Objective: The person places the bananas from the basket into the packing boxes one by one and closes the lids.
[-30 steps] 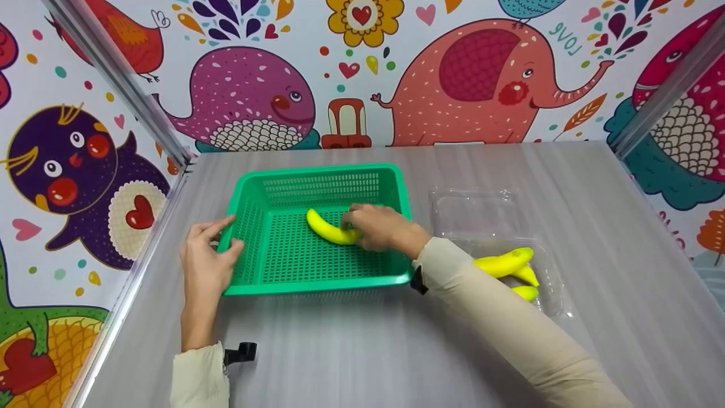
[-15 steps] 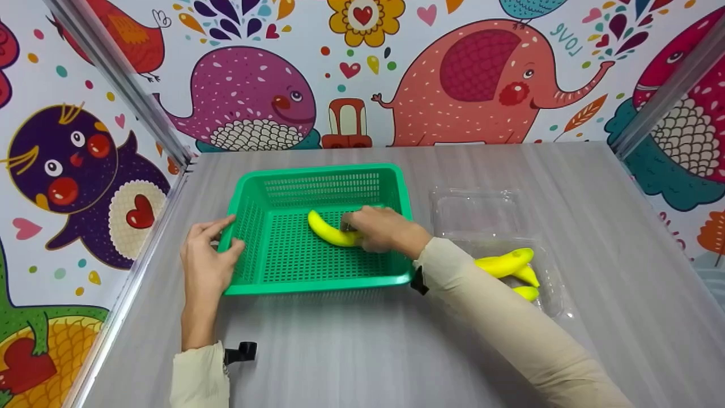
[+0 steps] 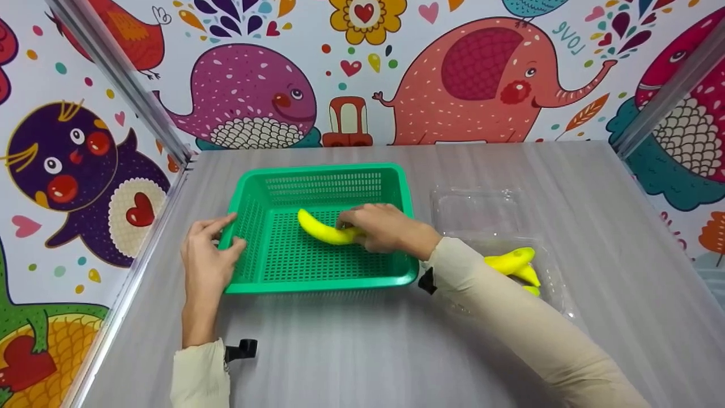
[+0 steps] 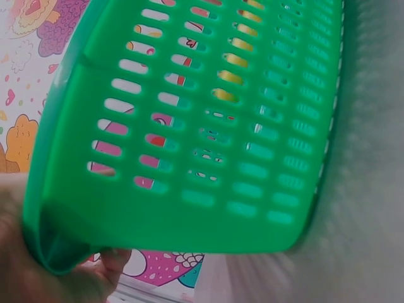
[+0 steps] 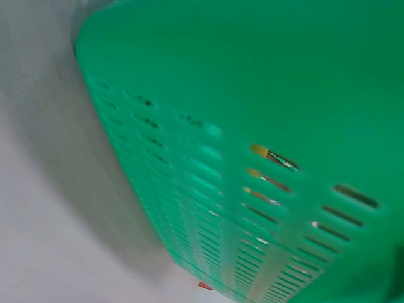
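In the head view a green plastic basket (image 3: 317, 286) with slotted walls stands on the table. My left hand (image 3: 207, 255) grips its left rim, fingers over the edge and thumb on the near side. The left wrist view has that hand (image 4: 31, 265) at the corner of the basket (image 4: 189, 237). Inside the basket my right hand (image 3: 388, 226) holds a yellow banana (image 3: 320, 229) by its right end, low over the slotted floor. The fingertips are partly hidden. Only the basket's outer wall (image 5: 189, 50) fills the right wrist view; the hand is hidden there.
Right of the basket lies a clear plastic clamshell box (image 3: 558, 292), its lid (image 3: 476, 212) folded back. Several yellow bananas (image 3: 512, 262) lie in it, partly behind my right sleeve (image 3: 510, 306). Printed wall panels (image 3: 351, 73) and metal posts (image 3: 122, 79) border the table.
The banana has shifted slightly left inside the basket, still in my right hand, and the right forearm has moved a little right. My left hand stays on the rim.
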Tool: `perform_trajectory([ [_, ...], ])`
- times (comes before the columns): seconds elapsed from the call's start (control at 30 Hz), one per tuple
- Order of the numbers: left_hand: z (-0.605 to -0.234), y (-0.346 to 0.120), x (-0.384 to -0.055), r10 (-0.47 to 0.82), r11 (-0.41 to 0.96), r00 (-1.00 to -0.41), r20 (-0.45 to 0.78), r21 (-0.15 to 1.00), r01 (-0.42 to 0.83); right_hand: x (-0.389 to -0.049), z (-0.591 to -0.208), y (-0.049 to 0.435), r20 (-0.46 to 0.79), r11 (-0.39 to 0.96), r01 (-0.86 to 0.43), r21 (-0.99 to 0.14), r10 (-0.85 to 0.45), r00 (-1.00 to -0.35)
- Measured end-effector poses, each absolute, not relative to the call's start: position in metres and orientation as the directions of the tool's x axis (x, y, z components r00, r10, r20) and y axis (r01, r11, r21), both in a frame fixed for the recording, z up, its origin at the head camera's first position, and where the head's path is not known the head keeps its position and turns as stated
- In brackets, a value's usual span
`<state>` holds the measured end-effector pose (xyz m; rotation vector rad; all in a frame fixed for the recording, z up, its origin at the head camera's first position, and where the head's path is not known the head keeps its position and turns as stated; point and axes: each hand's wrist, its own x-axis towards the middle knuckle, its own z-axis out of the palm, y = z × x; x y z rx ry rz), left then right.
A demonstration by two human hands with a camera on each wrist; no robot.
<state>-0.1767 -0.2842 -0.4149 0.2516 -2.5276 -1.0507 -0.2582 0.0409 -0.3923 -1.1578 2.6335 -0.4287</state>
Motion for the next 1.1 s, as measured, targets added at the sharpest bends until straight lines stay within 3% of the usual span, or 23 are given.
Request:
perform_trajectory([
  [0.53,-0.414,-0.283,-0.177,-0.314,0.713,-0.904,0.289,0.7,-0.023,-0.241,-0.363,0.067,0.074,0.554,-0.756,-0.348,-0.788,-0.611],
  [1.1,-0.415,-0.284,-0.177,-0.305,0.716,-0.9,0.312,0.698,-0.001,-0.211,-0.347,0.112,0.137,0.595,-0.759,-0.265,-0.756,-0.641],
])
